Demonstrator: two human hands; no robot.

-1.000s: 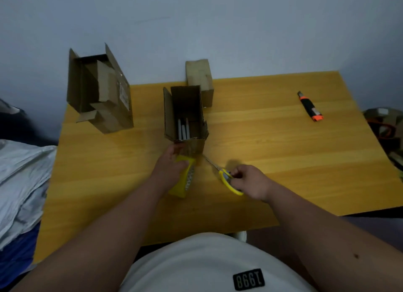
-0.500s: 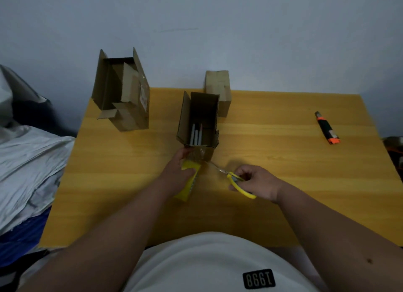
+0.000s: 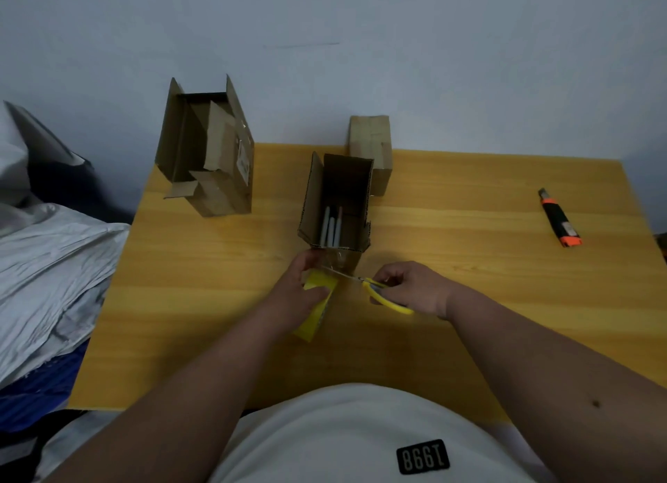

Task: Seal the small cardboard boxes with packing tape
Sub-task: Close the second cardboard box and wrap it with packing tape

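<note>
Head view: scissors (image 3: 364, 280) blades now nearer tape roll (image 3: 317, 304), right hand (image 3: 411, 287) gripping handles, left hand (image 3: 301, 284) clutching roll.

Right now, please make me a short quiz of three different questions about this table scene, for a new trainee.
1. True or false: the small open box in front of the hands has pens standing inside it.
2. Which tool does the right hand hold? A) the orange utility knife B) the yellow scissors C) a marker
3. Fill in: the left hand grips a yellow roll of ____.

Key
1. True: the pens show inside.
2. B: it holds the yellow scissors, whose blades point at the tape stretched to the box; the orange utility knife lies alone at the right of the table.
3. Tape: the tape roll.
</note>
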